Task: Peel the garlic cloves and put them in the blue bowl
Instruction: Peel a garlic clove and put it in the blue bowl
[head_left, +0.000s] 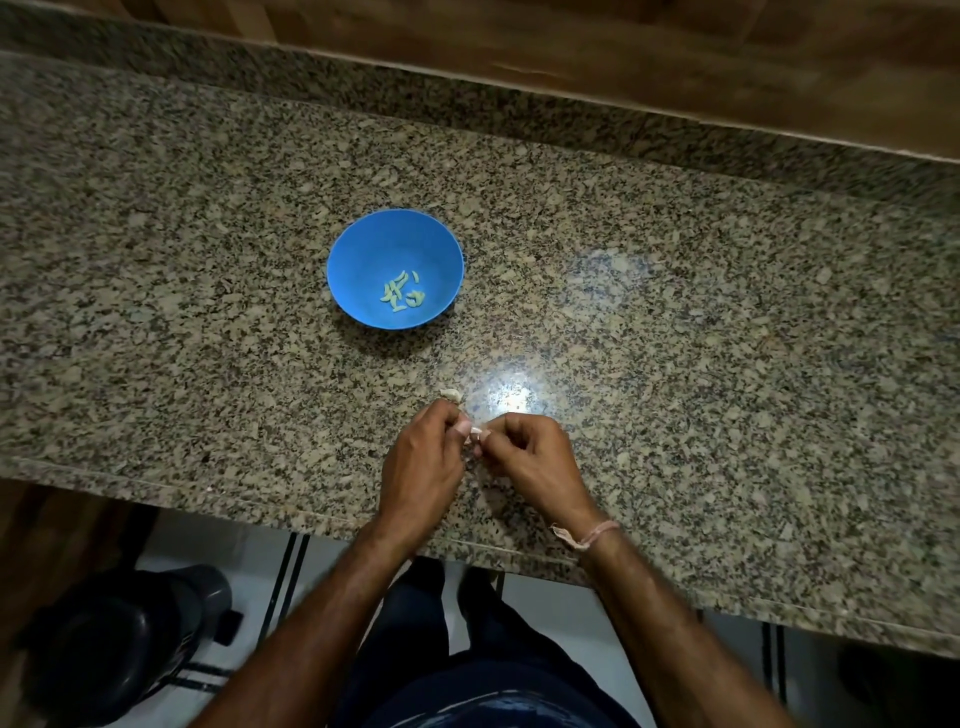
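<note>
Near the front edge of the speckled granite counter (675, 312), the person's 2 hands meet over the stone. The left hand (423, 462) and the right hand (530, 457) both have curled fingers, and each pinches an end of 1 small pale garlic clove (475, 432) held between the fingertips, just above the countertop. How much skin is left on it is too small to tell. A pale scrap (451, 395), skin or clove, lies on the counter just beyond the left hand's knuckles. Farther back and a little to the left, well apart from the hands, stands the blue bowl (363, 249), upright, with a small cluster of peeled cloves (402, 293) resting at its bottom. A thin thread band (597, 535) circles the right wrist. Below the counter, at lower left, a dark container (130, 639) sits on the pale floor. Wood panelling (623, 52) runs behind the counter.
</note>
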